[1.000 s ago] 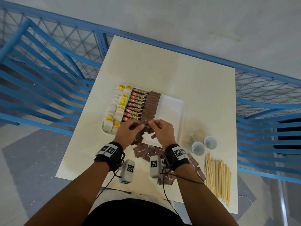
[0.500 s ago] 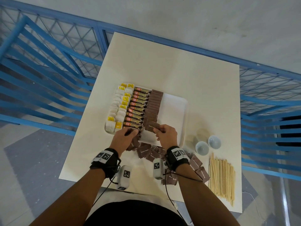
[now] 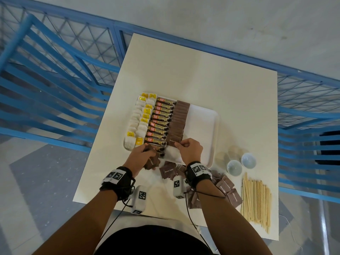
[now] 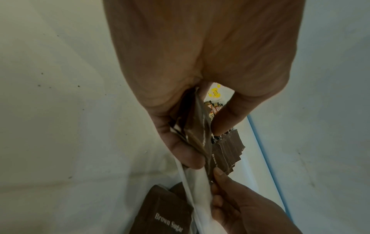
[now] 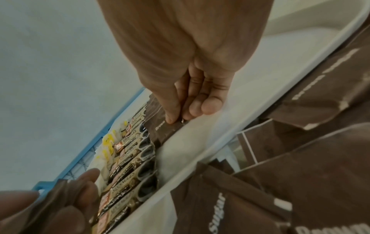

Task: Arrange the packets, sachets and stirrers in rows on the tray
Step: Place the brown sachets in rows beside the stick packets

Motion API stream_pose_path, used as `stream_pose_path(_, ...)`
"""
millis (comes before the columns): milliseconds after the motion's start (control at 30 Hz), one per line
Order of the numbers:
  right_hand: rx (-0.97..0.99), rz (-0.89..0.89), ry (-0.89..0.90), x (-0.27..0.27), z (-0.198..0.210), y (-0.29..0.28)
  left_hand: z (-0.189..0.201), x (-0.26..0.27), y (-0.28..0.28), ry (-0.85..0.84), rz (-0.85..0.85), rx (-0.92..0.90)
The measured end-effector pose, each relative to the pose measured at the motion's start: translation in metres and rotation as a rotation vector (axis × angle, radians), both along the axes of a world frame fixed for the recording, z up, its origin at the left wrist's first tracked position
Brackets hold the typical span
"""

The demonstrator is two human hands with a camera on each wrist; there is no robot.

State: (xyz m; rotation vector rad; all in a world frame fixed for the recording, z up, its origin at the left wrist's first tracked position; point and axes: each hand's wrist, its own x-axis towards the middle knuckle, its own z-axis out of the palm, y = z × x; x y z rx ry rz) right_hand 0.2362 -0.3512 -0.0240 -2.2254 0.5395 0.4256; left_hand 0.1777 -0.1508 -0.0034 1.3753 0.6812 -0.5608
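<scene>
A white tray (image 3: 202,126) holds a row of white and yellow packets (image 3: 140,122), a row of coffee granule sachets (image 3: 161,122) and a row of brown sugar sachets (image 3: 179,118). My right hand (image 3: 181,144) pinches one brown sugar sachet (image 3: 173,140) by its edge at the near end of the brown row; in the right wrist view the right hand (image 5: 176,120) has thumb and forefinger on that sachet (image 5: 162,131), which lies against the row. My left hand (image 3: 147,151) grips a bundle of brown sachets (image 4: 198,126) at the tray's near edge.
Loose brown sugar sachets (image 3: 168,171) lie on the table in front of the tray and under my right wrist. Wooden stirrers (image 3: 256,196) are piled at the near right. Two small white cups (image 3: 234,167) stand right of the tray. Blue railings surround the table.
My right hand took one brown sachet from the bundle and carried it forward to the near end of the brown row. My left hand sank to the tray's near edge.
</scene>
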Motion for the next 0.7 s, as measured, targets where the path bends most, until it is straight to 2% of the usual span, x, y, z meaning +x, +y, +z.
stream_pose_path(167,-0.016,0.001,-0.021,-0.001,-0.001,0.001,0.002,0.001,0.0,-0.018,-0.056,-0.032)
stream_pose_path(500,-0.025,-0.057,-0.07,-0.01,0.009,-0.006,0.005,-0.003,-0.002,-0.066,-0.007,-0.045)
stream_pose_path(600,0.059,0.003,-0.094,-0.018,0.018,-0.004,0.008,-0.001,-0.006,-0.078,0.019,-0.032)
stream_pose_path(700,0.231,0.189,-0.036,-0.023,0.03,0.002,0.01,0.001,-0.009,-0.092,0.043,0.015)
